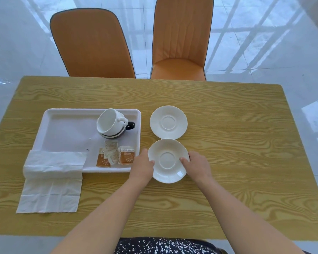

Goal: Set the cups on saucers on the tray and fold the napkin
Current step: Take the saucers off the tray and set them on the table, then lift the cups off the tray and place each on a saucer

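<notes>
1 head-worn camera looks forward and steeply down, close over the table (pixel 228 107), chairs (pixel 92 44) beyond.

Saucers (pixel 168 122) (pixel 168 160): two
Cups (pixel 108 123) (pixel 130 125): two
Tray (pixel 62 111): one
Napkin (pixel 51 180): one
Sachets (pixel 126 155): about four
Chairs (pixel 92 44) (pixel 182 37): two
Table (pixel 228 143): one

Stacked cups (pixel 111 123) tilt on tray (pixel 72 110); far saucer (pixel 168 122), near saucer (pixel 168 161) beside; napkin (pixel 51 180) overhangs it.

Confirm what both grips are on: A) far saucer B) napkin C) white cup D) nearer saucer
D: the left grip and right grip pinch opposite edges of the nearer saucer, thumbs on its rim; the far saucer, white cup and napkin lie untouched.
</notes>
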`<state>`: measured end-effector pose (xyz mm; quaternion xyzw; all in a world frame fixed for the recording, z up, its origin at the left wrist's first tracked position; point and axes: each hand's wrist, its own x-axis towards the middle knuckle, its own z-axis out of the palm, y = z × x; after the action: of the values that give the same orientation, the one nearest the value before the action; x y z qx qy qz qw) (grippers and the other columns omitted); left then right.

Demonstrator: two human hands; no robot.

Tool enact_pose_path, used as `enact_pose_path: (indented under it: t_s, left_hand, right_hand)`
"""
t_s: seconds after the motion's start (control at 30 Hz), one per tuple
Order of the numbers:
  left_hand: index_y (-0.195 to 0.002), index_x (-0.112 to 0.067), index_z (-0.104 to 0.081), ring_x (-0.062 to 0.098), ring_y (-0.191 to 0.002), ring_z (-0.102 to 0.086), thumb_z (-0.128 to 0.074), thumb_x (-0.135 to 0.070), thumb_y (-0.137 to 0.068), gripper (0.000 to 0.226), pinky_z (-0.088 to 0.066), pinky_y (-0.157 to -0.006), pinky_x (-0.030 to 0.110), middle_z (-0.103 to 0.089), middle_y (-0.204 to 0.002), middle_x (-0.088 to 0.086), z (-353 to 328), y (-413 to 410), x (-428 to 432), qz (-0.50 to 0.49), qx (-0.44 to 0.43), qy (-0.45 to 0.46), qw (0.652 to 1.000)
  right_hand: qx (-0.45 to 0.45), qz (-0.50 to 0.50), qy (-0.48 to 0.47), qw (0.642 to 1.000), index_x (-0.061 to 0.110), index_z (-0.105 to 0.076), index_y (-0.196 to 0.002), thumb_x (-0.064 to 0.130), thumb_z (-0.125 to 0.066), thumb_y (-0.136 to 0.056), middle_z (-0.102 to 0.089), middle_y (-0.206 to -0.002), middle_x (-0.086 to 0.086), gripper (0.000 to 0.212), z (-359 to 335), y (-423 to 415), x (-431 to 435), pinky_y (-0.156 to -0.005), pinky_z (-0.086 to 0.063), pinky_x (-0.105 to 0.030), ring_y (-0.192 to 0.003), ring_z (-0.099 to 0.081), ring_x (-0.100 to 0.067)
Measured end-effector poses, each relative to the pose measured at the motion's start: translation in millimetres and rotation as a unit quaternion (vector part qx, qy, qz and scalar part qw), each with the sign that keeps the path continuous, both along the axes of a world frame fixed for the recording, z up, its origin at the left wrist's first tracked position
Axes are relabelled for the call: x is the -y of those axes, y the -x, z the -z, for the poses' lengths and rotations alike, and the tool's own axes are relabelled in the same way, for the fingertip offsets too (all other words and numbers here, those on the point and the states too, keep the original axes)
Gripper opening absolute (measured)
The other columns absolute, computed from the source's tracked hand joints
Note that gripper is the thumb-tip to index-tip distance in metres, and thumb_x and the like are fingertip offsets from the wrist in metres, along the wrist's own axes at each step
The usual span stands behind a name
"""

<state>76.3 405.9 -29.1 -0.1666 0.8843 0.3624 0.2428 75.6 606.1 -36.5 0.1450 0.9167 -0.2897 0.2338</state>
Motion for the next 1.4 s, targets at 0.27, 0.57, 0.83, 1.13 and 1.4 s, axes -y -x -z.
enact_pose_path:
  t_s: [0.27, 0.57, 0.83, 1.13, 1.4]
  left_hand:
    - [-0.106, -0.018, -0.045, 0.020, -0.082, -0.059, -0.054, -0.017, -0.099, 0.011, -0.057, -0.074, 0.046, -0.058, -0.090, 0.003, 0.4, -10.2, -3.0, 0.004, -0.006, 0.019, 1.000]
    - [-0.118, -0.015, -0.042, 0.026, -0.090, -0.060, -0.056, -0.027, -0.100, 0.026, -0.052, -0.074, 0.040, -0.063, -0.107, 0.010, -12.5, -5.4, -1.6, 0.039, 0.015, 0.029, 0.999]
    - [-0.137, -0.011, -0.046, 0.027, -0.106, -0.061, -0.056, -0.022, -0.097, 0.042, -0.052, -0.088, 0.040, -0.065, -0.116, 0.009, -47.3, -1.6, 25.0, 0.097, -0.005, 0.060, 0.993]
    - [-0.126, -0.017, -0.057, 0.023, -0.097, -0.064, -0.053, -0.021, -0.095, 0.032, -0.051, -0.081, 0.035, -0.065, -0.109, 0.003, -74.1, 14.2, 95.5, 0.063, -0.020, 0.003, 0.998]
    - [-0.101, -0.017, -0.064, 0.024, -0.075, -0.071, -0.058, -0.017, -0.095, 0.008, -0.057, -0.061, 0.028, -0.065, -0.090, 0.002, -86.6, 30.7, 165.0, 0.022, -0.092, -0.061, 0.994]
  right_hand:
    - [-0.016, 0.016, -0.006, 1.000, 0.019, -0.054, -0.077, 0.041, -0.054, -0.097, -0.064, -0.079, 0.000, 0.030, 2.7, -17.9, -0.4, -0.062, -0.045, -0.036, -0.078, -0.061, -0.024]
    - [0.003, 0.103, 0.085, 0.991, 0.015, -0.056, -0.073, 0.042, -0.062, -0.091, -0.065, -0.069, -0.001, 0.033, 0.2, -16.5, -3.6, -0.058, -0.047, -0.035, -0.066, -0.067, -0.025]
    - [0.004, 0.096, 0.022, 0.995, 0.021, -0.047, -0.103, 0.049, -0.059, -0.090, -0.062, -0.082, 0.005, 0.033, -26.6, -25.0, -6.1, -0.062, -0.042, -0.035, -0.078, -0.059, -0.016]
    - [-0.027, 0.065, 0.045, 0.996, 0.027, -0.054, -0.106, 0.051, -0.056, -0.086, -0.065, -0.092, 0.007, 0.032, -70.3, 9.9, 48.4, -0.071, -0.054, -0.037, -0.078, -0.069, -0.018]
    - [-0.069, 0.024, 0.082, 0.994, 0.020, -0.056, -0.107, 0.041, -0.062, -0.092, -0.065, -0.086, 0.002, 0.026, -94.0, 36.5, 134.7, -0.071, -0.054, -0.037, -0.079, -0.068, -0.020]
